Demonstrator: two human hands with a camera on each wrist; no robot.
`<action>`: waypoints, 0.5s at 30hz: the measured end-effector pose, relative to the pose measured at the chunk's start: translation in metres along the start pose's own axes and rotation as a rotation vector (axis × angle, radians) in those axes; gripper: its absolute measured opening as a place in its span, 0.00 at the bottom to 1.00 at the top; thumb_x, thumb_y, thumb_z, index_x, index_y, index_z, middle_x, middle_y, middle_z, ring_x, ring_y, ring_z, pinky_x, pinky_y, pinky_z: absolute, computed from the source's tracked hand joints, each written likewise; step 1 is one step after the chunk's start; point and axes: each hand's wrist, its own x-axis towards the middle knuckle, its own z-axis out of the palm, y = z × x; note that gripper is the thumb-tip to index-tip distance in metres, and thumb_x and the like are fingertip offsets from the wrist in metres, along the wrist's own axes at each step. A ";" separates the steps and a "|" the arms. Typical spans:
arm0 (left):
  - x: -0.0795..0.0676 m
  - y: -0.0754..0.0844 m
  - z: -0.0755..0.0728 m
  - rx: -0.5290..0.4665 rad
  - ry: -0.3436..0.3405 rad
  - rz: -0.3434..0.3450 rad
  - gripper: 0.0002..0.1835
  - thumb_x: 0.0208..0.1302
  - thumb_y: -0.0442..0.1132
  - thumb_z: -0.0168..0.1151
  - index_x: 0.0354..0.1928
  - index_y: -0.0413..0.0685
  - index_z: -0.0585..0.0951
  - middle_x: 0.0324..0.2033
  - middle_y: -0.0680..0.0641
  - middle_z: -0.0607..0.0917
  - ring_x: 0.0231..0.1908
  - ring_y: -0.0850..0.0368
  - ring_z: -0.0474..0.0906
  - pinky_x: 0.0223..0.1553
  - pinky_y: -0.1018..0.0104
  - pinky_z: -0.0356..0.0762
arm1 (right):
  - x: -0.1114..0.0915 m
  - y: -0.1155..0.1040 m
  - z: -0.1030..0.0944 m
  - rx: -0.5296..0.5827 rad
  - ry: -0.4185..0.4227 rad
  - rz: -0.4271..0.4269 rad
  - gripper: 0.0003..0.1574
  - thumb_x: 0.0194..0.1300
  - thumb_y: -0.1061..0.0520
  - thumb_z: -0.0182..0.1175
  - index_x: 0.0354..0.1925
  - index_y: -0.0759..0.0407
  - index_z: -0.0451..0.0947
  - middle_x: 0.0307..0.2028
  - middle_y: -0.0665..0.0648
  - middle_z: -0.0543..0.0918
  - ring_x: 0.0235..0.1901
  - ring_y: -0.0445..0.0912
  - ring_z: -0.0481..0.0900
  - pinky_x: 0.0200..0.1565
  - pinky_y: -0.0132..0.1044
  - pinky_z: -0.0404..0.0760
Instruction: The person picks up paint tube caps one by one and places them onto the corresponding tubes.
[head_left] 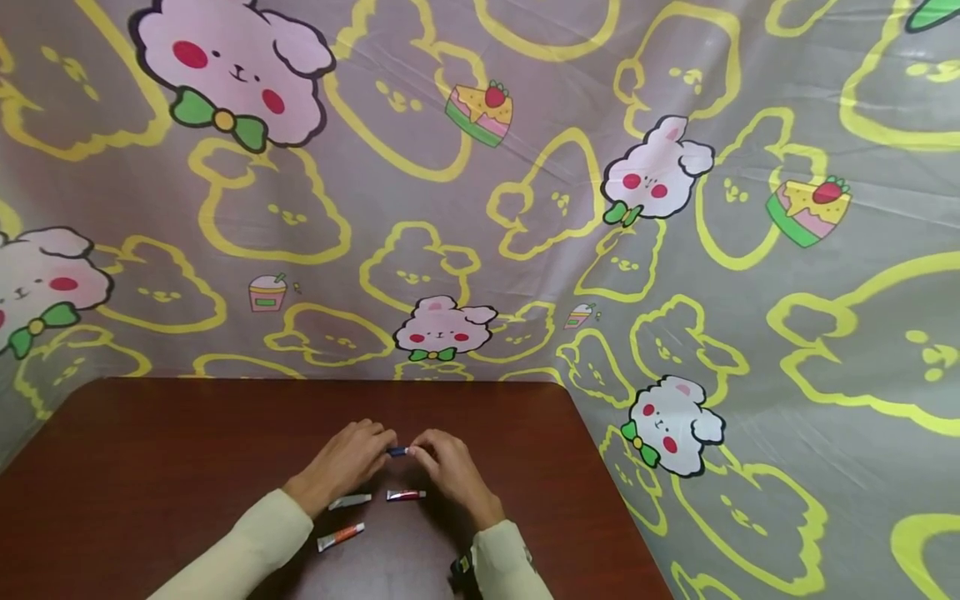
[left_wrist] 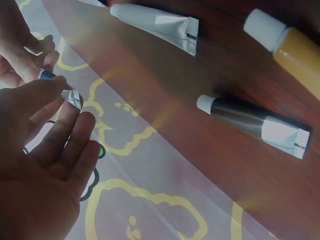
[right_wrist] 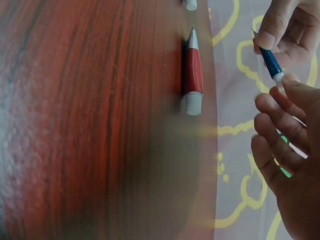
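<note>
A small blue paint tube [head_left: 398,452] with a white cap is held between both hands above the far part of the table. My left hand [head_left: 351,454] pinches the tube's body near its flat silver crimp, between thumb and index finger, as the left wrist view shows. The right hand [head_left: 452,468] pinches the white cap with thumb and forefinger, its other fingers spread in the right wrist view. Nearest below the hands lies a red tube [head_left: 406,495] with a white cap. A whitish tube [head_left: 350,501] lies partly beneath the left wrist.
An orange tube [head_left: 341,537] lies nearer on the brown wooden table [head_left: 172,467]. The left wrist view also shows a dark brown tube [left_wrist: 240,117] with a white cap. Patterned cloth [head_left: 525,250] hangs behind and right of the table. Something black [head_left: 461,575] sits at the right cuff.
</note>
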 end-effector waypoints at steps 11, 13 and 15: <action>-0.004 -0.010 0.006 0.044 -0.029 -0.030 0.13 0.56 0.37 0.84 0.37 0.52 0.84 0.32 0.51 0.86 0.34 0.52 0.80 0.37 0.53 0.81 | -0.004 0.003 -0.005 -0.032 0.028 0.071 0.06 0.79 0.53 0.66 0.45 0.51 0.87 0.43 0.49 0.91 0.46 0.42 0.87 0.52 0.38 0.86; -0.006 -0.011 0.008 0.044 -0.042 -0.038 0.13 0.55 0.37 0.83 0.37 0.52 0.85 0.33 0.50 0.86 0.34 0.51 0.80 0.37 0.53 0.81 | -0.005 0.004 -0.005 -0.039 0.027 0.069 0.06 0.79 0.53 0.65 0.45 0.52 0.87 0.43 0.49 0.91 0.46 0.42 0.87 0.52 0.38 0.86; -0.007 -0.013 0.010 0.047 -0.048 -0.038 0.13 0.55 0.36 0.83 0.36 0.52 0.85 0.33 0.50 0.87 0.34 0.50 0.80 0.37 0.53 0.81 | -0.007 0.005 -0.006 -0.051 0.032 0.063 0.05 0.79 0.54 0.65 0.45 0.52 0.88 0.43 0.49 0.91 0.46 0.43 0.87 0.52 0.38 0.85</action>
